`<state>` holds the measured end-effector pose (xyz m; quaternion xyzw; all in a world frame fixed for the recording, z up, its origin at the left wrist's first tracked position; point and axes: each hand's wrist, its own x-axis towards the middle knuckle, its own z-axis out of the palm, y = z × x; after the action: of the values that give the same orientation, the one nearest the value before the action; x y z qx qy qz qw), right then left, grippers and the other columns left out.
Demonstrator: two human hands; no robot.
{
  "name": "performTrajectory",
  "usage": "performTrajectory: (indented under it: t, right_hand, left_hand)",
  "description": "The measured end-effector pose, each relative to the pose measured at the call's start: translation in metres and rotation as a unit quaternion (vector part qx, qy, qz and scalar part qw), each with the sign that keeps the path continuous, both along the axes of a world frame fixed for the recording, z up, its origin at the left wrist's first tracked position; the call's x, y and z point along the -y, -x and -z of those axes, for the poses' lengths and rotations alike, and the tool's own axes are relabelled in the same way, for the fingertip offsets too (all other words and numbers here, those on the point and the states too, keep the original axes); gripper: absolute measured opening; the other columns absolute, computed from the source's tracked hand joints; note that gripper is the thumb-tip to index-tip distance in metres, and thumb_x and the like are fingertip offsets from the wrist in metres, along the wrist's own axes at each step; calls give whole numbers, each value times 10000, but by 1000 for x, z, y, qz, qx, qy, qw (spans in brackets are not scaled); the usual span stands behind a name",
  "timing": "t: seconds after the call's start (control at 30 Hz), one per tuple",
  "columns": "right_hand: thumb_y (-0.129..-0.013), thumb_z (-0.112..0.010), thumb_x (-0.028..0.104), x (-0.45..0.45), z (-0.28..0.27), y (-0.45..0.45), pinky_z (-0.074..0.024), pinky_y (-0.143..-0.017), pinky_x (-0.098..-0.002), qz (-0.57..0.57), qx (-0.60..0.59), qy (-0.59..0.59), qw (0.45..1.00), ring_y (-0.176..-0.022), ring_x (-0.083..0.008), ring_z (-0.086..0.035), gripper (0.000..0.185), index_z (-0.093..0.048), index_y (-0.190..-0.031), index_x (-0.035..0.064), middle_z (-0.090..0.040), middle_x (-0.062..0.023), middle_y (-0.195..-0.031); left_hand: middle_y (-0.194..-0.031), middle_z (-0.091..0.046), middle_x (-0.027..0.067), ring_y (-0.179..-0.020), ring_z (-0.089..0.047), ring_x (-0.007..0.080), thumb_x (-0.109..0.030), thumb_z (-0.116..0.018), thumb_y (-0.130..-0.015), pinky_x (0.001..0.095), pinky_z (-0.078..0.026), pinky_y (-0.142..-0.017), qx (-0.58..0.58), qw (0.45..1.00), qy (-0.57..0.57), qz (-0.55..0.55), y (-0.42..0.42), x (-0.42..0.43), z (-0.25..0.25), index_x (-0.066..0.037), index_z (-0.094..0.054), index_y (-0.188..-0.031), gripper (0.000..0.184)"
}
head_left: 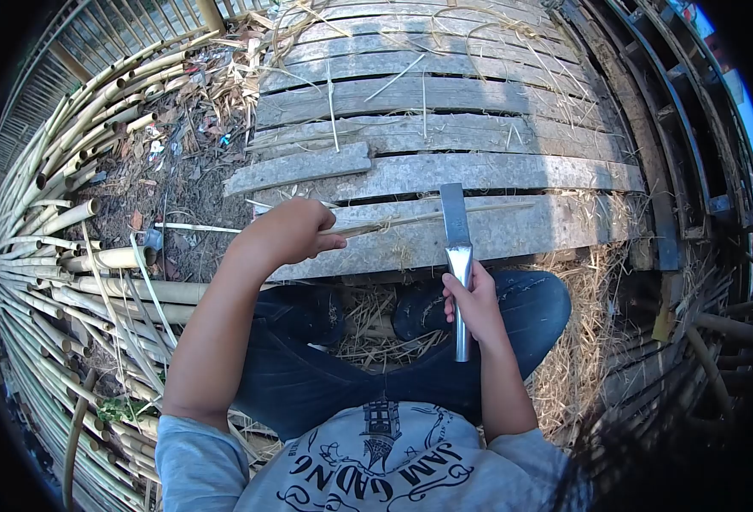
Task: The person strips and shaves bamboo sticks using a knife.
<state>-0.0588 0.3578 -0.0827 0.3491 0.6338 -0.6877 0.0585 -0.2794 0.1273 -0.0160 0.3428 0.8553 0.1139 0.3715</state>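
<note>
My left hand [301,232] is closed round a thin bamboo strip [410,219], which runs to the right over the planks. A metal-handled blade [456,220] points away from me, its shiny tubular handle held in my right hand [476,303]. The flat of the blade lies across the strip, over the nearest plank [555,224]; whether they touch I cannot tell. Behind my left hand the strip's other end seems to go on to the left.
Cut bamboo poles [69,299] are stacked along the left. A short loose board [299,169] lies on the wooden platform. Shavings [577,324] cover the ground by my knee at the right. Wooden beams [641,154] stand at the right edge.
</note>
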Motion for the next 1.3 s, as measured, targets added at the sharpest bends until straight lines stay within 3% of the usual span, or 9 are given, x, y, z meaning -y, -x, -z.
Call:
performTrajectory:
  t: [0.13, 0.27, 0.4, 0.63, 0.77, 0.93, 1.03, 1.1, 1.3]
  right_hand:
    - [-988, -559, 168, -24, 3, 8, -469, -399, -260, 73, -17, -23, 997, -506, -108, -558, 179, -491, -1100, 46, -572, -57, -775]
    - [-1006, -523, 185, -25, 8, 15, -451, -379, -263, 50, 12, -111, 993, -474, -108, -529, 153, -453, -1056, 58, -529, -43, -748]
    - [-996, -536, 149, -4, 4, 12, -486, -382, -294, 19, 17, -127, 992, -464, -132, -553, 221, -359, -1092, 58, -516, -57, -711]
    - [-993, -547, 176, -29, 2, 6, -456, -373, -267, 8, 32, -42, 999, -448, -115, -527, 189, -428, -1083, 61, -525, -40, -681]
    - [-996, -539, 196, -31, 18, 6, -455, -369, -277, 115, 18, -83, 990, -434, -115, -511, 184, -413, -1044, 72, -507, -36, -670]
    - [-992, -549, 169, 9, -14, 6, -468, -401, -281, -105, 49, -13, 993, -477, -119, -545, 201, -416, -1093, 58, -528, -38, -690]
    - [-992, -553, 175, -14, -4, 11, -464, -396, -283, -29, 36, -36, 998, -476, -111, -536, 198, -424, -1083, 56, -526, -36, -690]
    - [-993, -549, 172, -26, 5, 13, -459, -372, -293, 42, 49, -139, 988, -450, -109, -521, 191, -420, -1069, 54, -515, -41, -678]
    - [-977, -561, 154, -3, 11, 6, -491, -384, -309, 38, 52, -129, 990, -449, -142, -544, 273, -354, -1129, 60, -512, -55, -676]
  left_hand:
    - [-808, -685, 218, -794, -667, 395, -434, -581, -965, 476, -512, -747, -45, 999, -22, -17, -7, 0, 8, 21, -681, -852, 479]
    - [-837, -679, 234, -833, -653, 425, -434, -527, -989, 503, -501, -764, -30, 999, 6, 10, -8, -4, 8, 4, -682, -915, 470]
    - [-842, -679, 233, -837, -650, 430, -436, -505, -1002, 506, -498, -770, -50, 999, 12, 15, -10, 4, 8, -4, -687, -950, 472]
    - [-844, -676, 238, -823, -650, 424, -454, -504, -1002, 493, -499, -766, 13, 999, 50, 6, 3, 8, 14, 14, -682, -961, 502]
    - [-848, -678, 237, -819, -654, 412, -473, -499, -1000, 482, -500, -763, 32, 998, 53, -1, 3, 4, 13, 19, -680, -969, 526]
    - [-855, -684, 225, -836, -662, 381, -514, -476, -1001, 463, -502, -781, 71, 995, 66, 5, 4, 5, 24, 16, -685, -1009, 569]
    - [-882, -685, 223, -859, -661, 374, -517, -477, -1001, 471, -497, -795, 96, 989, 109, -4, 5, -1, 11, 14, -676, -1042, 569]
    - [-898, -688, 224, -872, -663, 372, -519, -478, -1000, 468, -499, -802, 90, 990, 109, 2, 4, 0, 14, 14, -674, -1056, 571]
    - [-939, -700, 225, -905, -670, 367, -531, -492, -990, 448, -507, -823, 75, 990, 116, 10, 8, 10, 23, 8, -679, -1092, 580]
